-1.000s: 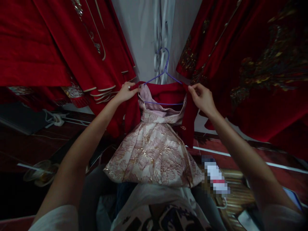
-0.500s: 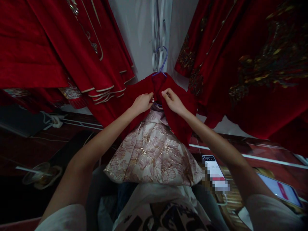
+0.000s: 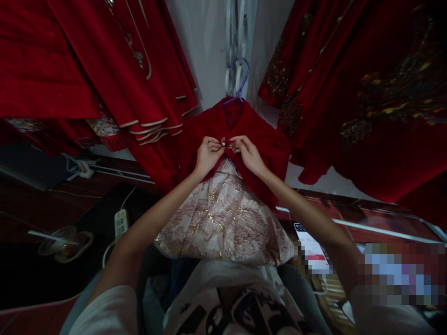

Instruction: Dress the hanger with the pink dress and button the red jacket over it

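A short red jacket [image 3: 200,125] hangs on a purple wire hanger [image 3: 240,88], over a pale pink skirt [image 3: 216,223] with gold floral brocade. My left hand [image 3: 208,156] pinches the jacket's left front edge beside a small jewelled fastener [image 3: 223,141]. On the other front edge, my right hand [image 3: 248,156] is closed in a pinch, with a second small ornament [image 3: 232,146] at its fingertips. The two edges lie close together at chest height; whether the fasteners are joined I cannot tell. The skirt's hem spreads over my lap.
Red garments [image 3: 139,83] hang at the left, and embroidered red ones [image 3: 349,93] at the right. A phone [image 3: 309,244] lies on a slatted surface by my right side. Left are a power strip [image 3: 121,223] and a plastic cup with a straw [image 3: 57,242].
My hands have drawn the jacket's two front edges closer together. The neck opening has narrowed, and both jewelled ornaments now show between my fingers. The view has shifted slightly.
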Action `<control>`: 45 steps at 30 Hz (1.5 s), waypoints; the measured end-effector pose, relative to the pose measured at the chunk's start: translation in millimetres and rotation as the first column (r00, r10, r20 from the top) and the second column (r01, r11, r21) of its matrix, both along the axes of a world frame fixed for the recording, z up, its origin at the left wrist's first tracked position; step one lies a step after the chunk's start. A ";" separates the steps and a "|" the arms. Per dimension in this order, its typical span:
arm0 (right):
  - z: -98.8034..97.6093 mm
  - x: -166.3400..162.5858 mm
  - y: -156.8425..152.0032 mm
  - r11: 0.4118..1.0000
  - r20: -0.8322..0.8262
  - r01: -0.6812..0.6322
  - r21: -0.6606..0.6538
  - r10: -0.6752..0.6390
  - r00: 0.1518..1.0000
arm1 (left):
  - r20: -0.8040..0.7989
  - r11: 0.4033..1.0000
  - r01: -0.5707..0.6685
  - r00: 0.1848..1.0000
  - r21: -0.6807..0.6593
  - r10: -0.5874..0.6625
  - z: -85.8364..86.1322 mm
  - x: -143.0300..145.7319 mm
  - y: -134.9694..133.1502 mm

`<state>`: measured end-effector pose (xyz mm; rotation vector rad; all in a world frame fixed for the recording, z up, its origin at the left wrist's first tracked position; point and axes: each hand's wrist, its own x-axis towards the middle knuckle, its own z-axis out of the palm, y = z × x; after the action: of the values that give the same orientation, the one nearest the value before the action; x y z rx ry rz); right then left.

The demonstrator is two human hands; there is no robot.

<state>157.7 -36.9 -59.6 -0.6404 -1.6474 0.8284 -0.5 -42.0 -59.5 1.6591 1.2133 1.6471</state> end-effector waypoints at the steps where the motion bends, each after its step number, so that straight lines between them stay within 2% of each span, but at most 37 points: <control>1: -1.6 1.4 -0.3 1.000 -0.004 -0.012 0.005 0.012 1.000 | 0.015 1.000 0.012 1.000 0.008 -0.012 -0.5 -0.8 -1.2; 7: -3.3 1.3 -2.9 0.999 0.035 0.033 0.029 -0.034 0.999 | -0.160 0.991 0.132 0.979 0.002 -0.130 8.8 -7.9 -5.3; 15: -2.9 -5.5 -1.0 0.985 0.001 0.169 0.024 -0.169 0.986 | -0.384 0.987 0.158 0.911 -0.004 -0.147 19.7 -11.8 -12.6; 23: -0.4 1.0 4.6 0.988 0.058 0.145 0.055 -0.148 0.987 | -0.522 0.973 0.232 0.829 -0.007 -0.202 25.9 -12.5 -3.7; 28: -2.6 0.8 5.5 0.985 0.020 0.163 0.052 -0.164 0.986 | -0.548 0.961 0.277 0.801 -0.014 -0.239 29.5 -10.6 -5.7; 35: 3.5 1.8 -2.8 0.971 0.053 0.202 0.124 -0.210 0.976 | -0.567 0.967 0.255 0.799 0.013 -0.203 27.2 -10.6 -9.3; 45: 7.6 11.1 0.0 0.990 0.094 0.121 0.069 -0.127 0.987 | -0.610 0.970 0.238 0.777 0.053 -0.157 28.0 -7.7 -10.2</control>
<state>168.9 -36.9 -52.0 -0.7409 -1.6971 0.6613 -8.2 -52.2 -31.5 2.4204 1.1588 1.1049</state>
